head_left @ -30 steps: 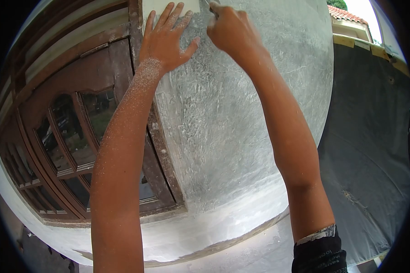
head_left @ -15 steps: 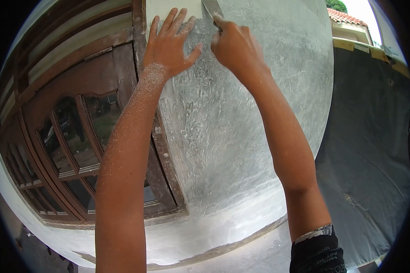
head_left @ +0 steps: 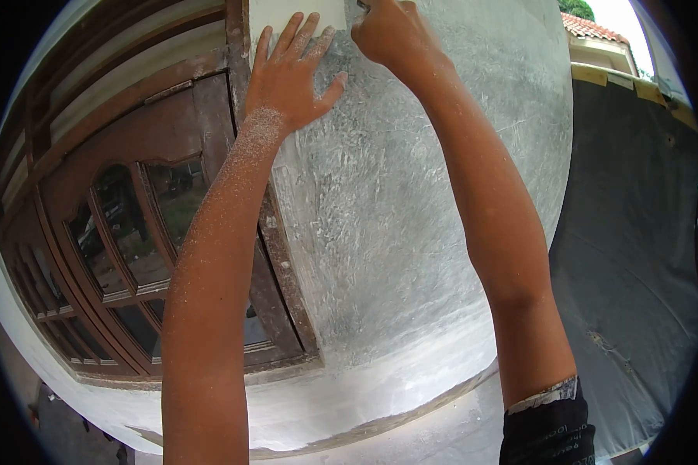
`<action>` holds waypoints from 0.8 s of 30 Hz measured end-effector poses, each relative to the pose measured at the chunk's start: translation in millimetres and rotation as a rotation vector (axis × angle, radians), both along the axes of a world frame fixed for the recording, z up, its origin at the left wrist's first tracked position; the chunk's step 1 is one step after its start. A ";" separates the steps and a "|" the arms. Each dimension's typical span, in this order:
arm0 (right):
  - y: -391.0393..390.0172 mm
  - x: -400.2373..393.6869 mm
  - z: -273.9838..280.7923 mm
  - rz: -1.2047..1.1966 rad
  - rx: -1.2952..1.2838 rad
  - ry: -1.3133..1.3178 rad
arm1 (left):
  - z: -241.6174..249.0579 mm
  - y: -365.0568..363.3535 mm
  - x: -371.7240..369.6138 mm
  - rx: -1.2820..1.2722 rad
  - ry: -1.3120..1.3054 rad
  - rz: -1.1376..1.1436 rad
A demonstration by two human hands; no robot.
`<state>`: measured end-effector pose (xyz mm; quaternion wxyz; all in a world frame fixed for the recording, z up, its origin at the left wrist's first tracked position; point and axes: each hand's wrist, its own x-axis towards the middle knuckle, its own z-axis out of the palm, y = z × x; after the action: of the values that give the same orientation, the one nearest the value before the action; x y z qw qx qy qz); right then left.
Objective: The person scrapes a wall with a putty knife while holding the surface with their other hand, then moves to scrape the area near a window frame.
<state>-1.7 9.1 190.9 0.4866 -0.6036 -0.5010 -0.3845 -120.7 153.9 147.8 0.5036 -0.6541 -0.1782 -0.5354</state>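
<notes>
My left hand (head_left: 291, 81) lies flat with fingers spread against the upper part of the wall, its fingertips over a pale smooth patch (head_left: 329, 12). White dust speckles its wrist and fingertips. To its right, my right hand (head_left: 392, 35) is closed around a scraper at the top edge of the view; only a small dark bit of the tool shows, and its blade is out of frame. Below both hands spreads the grey, scratched wall (head_left: 388, 209).
Brown wooden window frames (head_left: 124, 287) with glass panes stand at the left. A dark sheet (head_left: 628, 256) hangs at the right, below a tiled roof (head_left: 593, 29). A white ledge band (head_left: 411, 372) runs along the wall's lower part.
My right hand has moved up with the scraper, whose blade has left the view. My left hand stays in place on the wall.
</notes>
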 end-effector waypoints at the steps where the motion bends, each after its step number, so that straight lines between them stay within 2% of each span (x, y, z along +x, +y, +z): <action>1: 3.3 4.0 -5.2 0.002 -0.001 -0.001 | -0.2 0.0 -0.8 -0.001 -0.001 0.002; 3: 13.0 17.7 -27.3 -0.019 0.137 -0.150 | -1.7 -1.1 -1.4 -0.015 0.004 0.009; 6: 13.7 18.1 -48.0 -0.008 0.147 -0.115 | -0.8 -3.4 -1.3 -0.015 0.005 0.013; 9: 22.4 25.7 -11.9 0.010 0.228 -0.189 | 0.0 -1.4 -0.4 -0.005 0.005 0.012; 10: 10.6 11.8 -8.3 0.013 0.228 -0.189 | -0.6 -0.8 -0.6 -0.005 0.004 0.015; 12: -12.7 -12.8 -4.8 0.020 -0.029 0.059 | -1.1 -0.4 -0.8 -0.030 0.004 0.017; 16: 1.5 2.6 -42.7 -0.031 0.080 -0.049 | -3.1 -2.3 -1.2 -0.029 0.003 0.009; 21: 15.7 18.6 -5.3 -0.012 0.205 -0.181 | -0.9 -1.5 -0.7 -0.010 0.007 -0.026; 24: -0.9 9.9 -24.1 -0.030 0.051 -0.103 | -2.2 -2.6 -1.6 -0.028 0.005 0.020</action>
<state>8.2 8.2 166.7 0.4695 -0.5781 -0.5063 -0.4348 -122.3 151.3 145.6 0.5002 -0.6605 -0.1909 -0.5264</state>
